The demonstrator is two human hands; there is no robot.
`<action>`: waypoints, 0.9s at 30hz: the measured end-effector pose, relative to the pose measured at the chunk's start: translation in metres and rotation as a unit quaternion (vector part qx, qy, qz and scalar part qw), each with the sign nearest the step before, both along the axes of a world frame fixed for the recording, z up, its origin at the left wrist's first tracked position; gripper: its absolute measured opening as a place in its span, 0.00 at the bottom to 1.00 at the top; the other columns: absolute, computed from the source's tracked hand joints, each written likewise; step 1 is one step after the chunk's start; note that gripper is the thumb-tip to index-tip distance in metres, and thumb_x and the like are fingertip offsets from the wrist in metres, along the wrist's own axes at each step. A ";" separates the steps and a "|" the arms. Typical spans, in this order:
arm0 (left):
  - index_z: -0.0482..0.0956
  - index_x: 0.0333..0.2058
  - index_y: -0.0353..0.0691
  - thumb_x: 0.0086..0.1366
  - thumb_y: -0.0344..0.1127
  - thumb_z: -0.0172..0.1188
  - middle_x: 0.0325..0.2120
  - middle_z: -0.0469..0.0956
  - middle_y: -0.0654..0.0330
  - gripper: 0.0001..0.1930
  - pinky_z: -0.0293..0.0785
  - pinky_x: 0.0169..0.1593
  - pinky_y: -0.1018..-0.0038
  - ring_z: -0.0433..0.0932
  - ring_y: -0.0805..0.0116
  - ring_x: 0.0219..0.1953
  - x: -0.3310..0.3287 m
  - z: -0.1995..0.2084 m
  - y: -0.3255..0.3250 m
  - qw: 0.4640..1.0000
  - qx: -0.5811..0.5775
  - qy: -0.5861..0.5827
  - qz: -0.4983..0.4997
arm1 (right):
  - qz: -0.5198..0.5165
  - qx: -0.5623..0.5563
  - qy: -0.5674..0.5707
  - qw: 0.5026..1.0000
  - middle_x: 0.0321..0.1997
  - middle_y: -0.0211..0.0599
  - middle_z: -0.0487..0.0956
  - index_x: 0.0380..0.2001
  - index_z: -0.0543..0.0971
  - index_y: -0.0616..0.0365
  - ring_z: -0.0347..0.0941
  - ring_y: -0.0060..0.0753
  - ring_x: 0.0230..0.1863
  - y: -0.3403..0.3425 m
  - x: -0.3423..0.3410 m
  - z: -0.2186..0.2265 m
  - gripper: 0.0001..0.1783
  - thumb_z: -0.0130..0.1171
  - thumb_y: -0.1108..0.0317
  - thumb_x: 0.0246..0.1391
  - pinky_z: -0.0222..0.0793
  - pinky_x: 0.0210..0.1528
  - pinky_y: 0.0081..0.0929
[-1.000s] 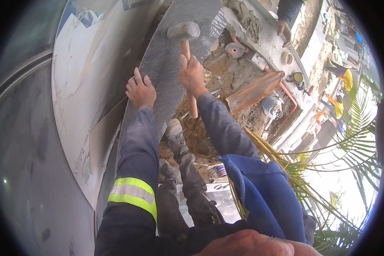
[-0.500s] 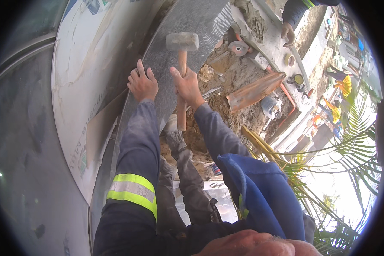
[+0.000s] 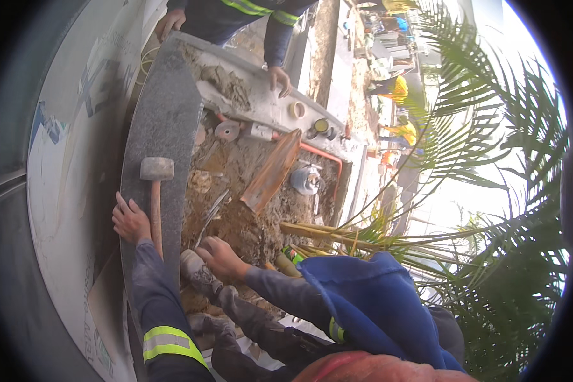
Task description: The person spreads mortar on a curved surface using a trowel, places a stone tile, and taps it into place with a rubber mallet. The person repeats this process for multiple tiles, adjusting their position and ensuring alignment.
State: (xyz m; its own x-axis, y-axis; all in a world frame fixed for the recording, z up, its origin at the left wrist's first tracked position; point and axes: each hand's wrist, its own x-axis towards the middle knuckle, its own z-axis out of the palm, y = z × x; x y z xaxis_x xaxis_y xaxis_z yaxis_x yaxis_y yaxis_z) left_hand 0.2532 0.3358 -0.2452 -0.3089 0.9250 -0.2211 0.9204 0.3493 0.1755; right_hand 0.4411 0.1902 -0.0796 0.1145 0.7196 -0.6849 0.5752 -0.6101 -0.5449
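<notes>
My left hand (image 3: 131, 219) flat, fingers spread, steadying the grey granite slab (image 3: 162, 121); right hand (image 3: 219, 256) loosely curled, empty; wooden-handled mallet (image 3: 155, 191) rests — keep pressure even.

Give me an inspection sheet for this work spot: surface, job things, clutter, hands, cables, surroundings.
Surface: grey granite slab standing along a pit of brown soil.
Job things: mallet lying on the slab, handle beside the left hand.
Clutter: rusty plank, round discs, tape rolls, trowel in the soil.
Hands: left hand flat on the slab; right hand over the soil, holding nothing.
Cables: orange pipe; no cables seen.
Surroundings: another person's hand on the concrete edge, palm fronds, workers beyond.
</notes>
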 end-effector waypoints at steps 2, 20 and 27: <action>0.65 0.70 0.61 0.77 0.52 0.48 0.51 0.75 0.62 0.25 0.74 0.51 0.58 0.76 0.61 0.52 -0.001 0.000 -0.002 1.000 -0.019 -0.003 0.006 | 0.027 -0.064 -0.043 0.997 0.46 0.56 0.81 0.48 0.79 0.65 0.78 0.59 0.51 -0.044 0.033 0.037 0.20 0.60 0.57 0.65 0.73 0.52 0.46; 0.60 0.72 0.40 0.80 0.47 0.46 0.67 0.67 0.44 0.29 0.65 0.67 0.54 0.69 0.45 0.67 -0.043 0.012 -0.041 0.967 0.174 -0.181 0.030 | 0.026 -0.017 -0.107 0.994 0.50 0.51 0.80 0.54 0.78 0.63 0.78 0.49 0.54 -0.162 0.037 0.110 0.24 0.64 0.55 0.63 0.74 0.53 0.40; 0.57 0.71 0.30 0.80 0.47 0.47 0.65 0.69 0.45 0.31 0.71 0.60 0.62 0.78 0.54 0.56 -0.010 0.213 -0.184 0.520 0.043 -0.781 0.344 | -0.108 0.076 0.174 0.976 0.55 0.43 0.78 0.56 0.76 0.64 0.76 0.40 0.57 -0.115 -0.063 0.125 0.22 0.59 0.58 0.70 0.72 0.59 0.37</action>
